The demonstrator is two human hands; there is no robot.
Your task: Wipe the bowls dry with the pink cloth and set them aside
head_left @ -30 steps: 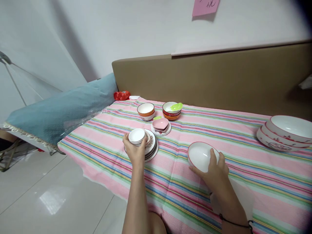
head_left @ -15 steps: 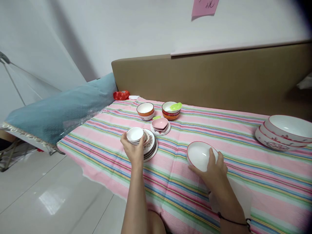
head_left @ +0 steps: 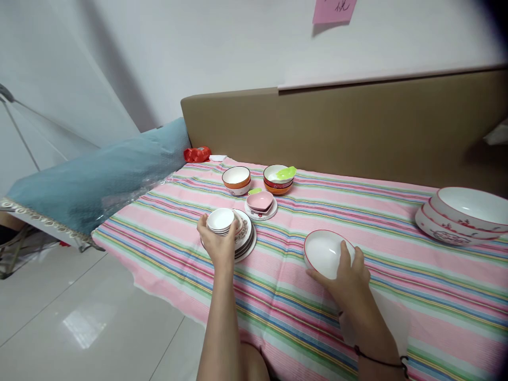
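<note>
Left hand (head_left: 218, 247) wraps stacked white cups (head_left: 221, 220) at the plates (head_left: 246, 239); right hand (head_left: 351, 276) clasps the red-rimmed bowl (head_left: 322, 252) by its near rim. Grasping step, both sides. Any lift needs level carriage.

Small cups (head_left: 220, 220) on plates (head_left: 246, 241), left of bowl (head_left: 323, 253)

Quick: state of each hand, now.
Left hand: closed on the stack of small white bowls.
Right hand: closed on the red-rimmed white bowl.

right hand (head_left: 349, 278) covers near rim of red-rimmed bowl (head_left: 322, 250); left hand (head_left: 217, 244) hides front of small bowl stack (head_left: 220, 219) (count unclear); big bowls (head_left: 464, 214) far right of right hand cut by edge
</note>
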